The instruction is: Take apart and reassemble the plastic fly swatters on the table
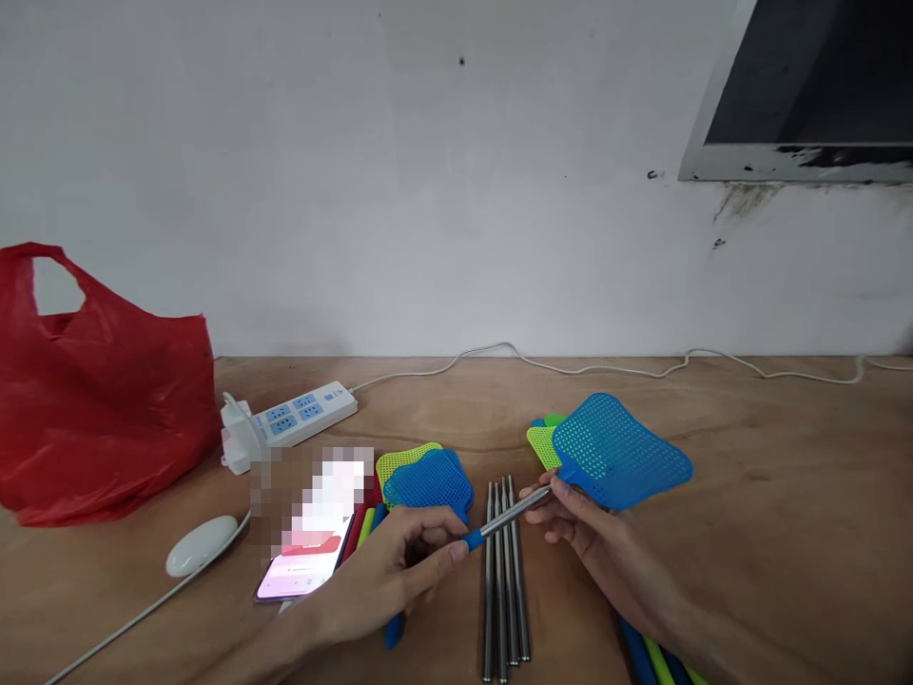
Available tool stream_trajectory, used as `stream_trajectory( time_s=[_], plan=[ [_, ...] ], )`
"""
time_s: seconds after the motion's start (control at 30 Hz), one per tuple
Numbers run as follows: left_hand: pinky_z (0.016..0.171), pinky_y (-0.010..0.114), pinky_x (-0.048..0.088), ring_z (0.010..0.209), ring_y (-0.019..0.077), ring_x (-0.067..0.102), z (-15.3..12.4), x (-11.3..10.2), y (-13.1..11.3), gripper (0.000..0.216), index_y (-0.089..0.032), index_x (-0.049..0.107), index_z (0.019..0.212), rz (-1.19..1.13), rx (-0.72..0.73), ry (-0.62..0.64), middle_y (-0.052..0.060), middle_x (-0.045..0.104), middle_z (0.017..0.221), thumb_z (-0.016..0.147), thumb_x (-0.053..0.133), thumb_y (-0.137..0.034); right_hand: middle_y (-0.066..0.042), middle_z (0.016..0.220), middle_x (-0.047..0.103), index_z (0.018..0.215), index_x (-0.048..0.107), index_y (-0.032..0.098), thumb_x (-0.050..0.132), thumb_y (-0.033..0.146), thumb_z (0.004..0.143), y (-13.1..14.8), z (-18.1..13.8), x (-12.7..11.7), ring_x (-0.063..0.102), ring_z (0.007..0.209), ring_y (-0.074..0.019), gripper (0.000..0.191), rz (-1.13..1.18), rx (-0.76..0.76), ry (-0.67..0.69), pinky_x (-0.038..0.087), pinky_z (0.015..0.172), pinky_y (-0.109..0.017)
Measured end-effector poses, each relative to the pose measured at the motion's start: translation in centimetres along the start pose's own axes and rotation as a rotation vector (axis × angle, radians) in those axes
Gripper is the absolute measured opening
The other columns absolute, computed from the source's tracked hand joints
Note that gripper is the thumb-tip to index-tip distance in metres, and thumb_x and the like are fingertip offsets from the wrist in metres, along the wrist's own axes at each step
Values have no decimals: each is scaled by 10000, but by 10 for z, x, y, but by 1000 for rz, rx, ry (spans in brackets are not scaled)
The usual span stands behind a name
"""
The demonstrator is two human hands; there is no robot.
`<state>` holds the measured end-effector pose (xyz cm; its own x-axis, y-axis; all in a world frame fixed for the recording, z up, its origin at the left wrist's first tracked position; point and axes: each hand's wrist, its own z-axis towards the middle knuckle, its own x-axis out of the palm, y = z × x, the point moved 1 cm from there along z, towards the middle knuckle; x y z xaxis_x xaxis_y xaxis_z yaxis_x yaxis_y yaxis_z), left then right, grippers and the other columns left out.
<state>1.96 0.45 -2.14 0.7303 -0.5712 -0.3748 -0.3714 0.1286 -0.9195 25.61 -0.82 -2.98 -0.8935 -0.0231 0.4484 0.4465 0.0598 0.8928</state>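
My left hand pinches the blue grip end of a metal rod that slants up to the right. My right hand holds the rod's other end where it meets the neck of a blue mesh fly swatter head. Green swatter heads lie under that blue one. Several bare metal rods lie side by side on the wooden table below my hands. A stack of blue and yellow-green swatter heads rests just beyond my left hand.
A red plastic bag stands at the left. A white power strip with its cable, a white oval adapter and a lit phone lie on the left. Coloured handles poke out under my right forearm. A white wall is behind.
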Motion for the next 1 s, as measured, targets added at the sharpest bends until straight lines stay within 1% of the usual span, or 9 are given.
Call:
stream_trajectory(
  time_s=[0.07, 0.13, 0.23, 0.37, 0.53, 0.73, 0.87, 1.0],
  plan=[
    [443, 178, 345, 485, 89, 401, -1, 0, 0, 423, -192, 597, 1021, -13, -12, 9, -96, 398, 572, 926, 525, -598, -41, 776, 766, 878, 757, 219, 810, 443, 748, -3, 0, -1, 724, 746, -191, 265, -72, -60, -4, 544, 613, -257],
    [416, 172, 328, 447, 84, 391, -2, 0, -1, 423, -196, 585, 1047, -19, -25, 5, -108, 384, 546, 927, 520, -597, -35, 779, 758, 887, 751, 225, 792, 439, 770, -6, -1, -4, 710, 741, -194, 247, -165, -97, 6, 538, 629, -280],
    [388, 161, 313, 414, 69, 392, -1, 2, -4, 383, -189, 599, 952, 7, -20, 21, -103, 396, 547, 927, 540, -567, -17, 793, 739, 899, 746, 233, 765, 424, 803, -10, -2, -7, 667, 680, -167, 215, -300, -88, 62, 524, 667, -301],
    [371, 146, 293, 405, 64, 407, 0, 6, -7, 385, -184, 573, 803, 45, 8, 66, -93, 396, 519, 948, 526, -537, 3, 719, 701, 877, 732, 243, 753, 461, 799, -6, -4, -6, 631, 628, -164, 233, -393, -68, 94, 511, 682, -319],
    [357, 134, 330, 391, 64, 430, 0, 9, -7, 407, -192, 539, 798, 56, -7, 76, -86, 432, 524, 954, 497, -566, -5, 683, 689, 826, 709, 270, 732, 527, 787, -4, -6, 0, 644, 650, -200, 260, -394, -118, 45, 525, 716, -350],
    [340, 123, 329, 364, 55, 406, 0, 7, -6, 450, -198, 490, 736, 24, -23, 93, -90, 434, 487, 941, 496, -599, -2, 660, 674, 805, 701, 252, 736, 507, 792, -12, -3, -4, 634, 621, -198, 257, -351, -181, -20, 531, 661, -354],
    [325, 121, 310, 356, 53, 382, 0, 7, -5, 443, -192, 526, 758, 26, -37, 62, -91, 434, 478, 933, 512, -599, -3, 645, 675, 793, 701, 239, 741, 537, 768, -8, -1, -5, 637, 602, -198, 302, -368, -169, -14, 542, 640, -359],
    [309, 124, 278, 341, 51, 347, 1, 8, -3, 441, -189, 549, 770, 0, -54, 57, -99, 419, 462, 917, 532, -604, -12, 655, 689, 816, 717, 249, 748, 562, 744, -3, -2, -4, 646, 609, -203, 322, -385, -117, 8, 552, 654, -364]
  ],
)
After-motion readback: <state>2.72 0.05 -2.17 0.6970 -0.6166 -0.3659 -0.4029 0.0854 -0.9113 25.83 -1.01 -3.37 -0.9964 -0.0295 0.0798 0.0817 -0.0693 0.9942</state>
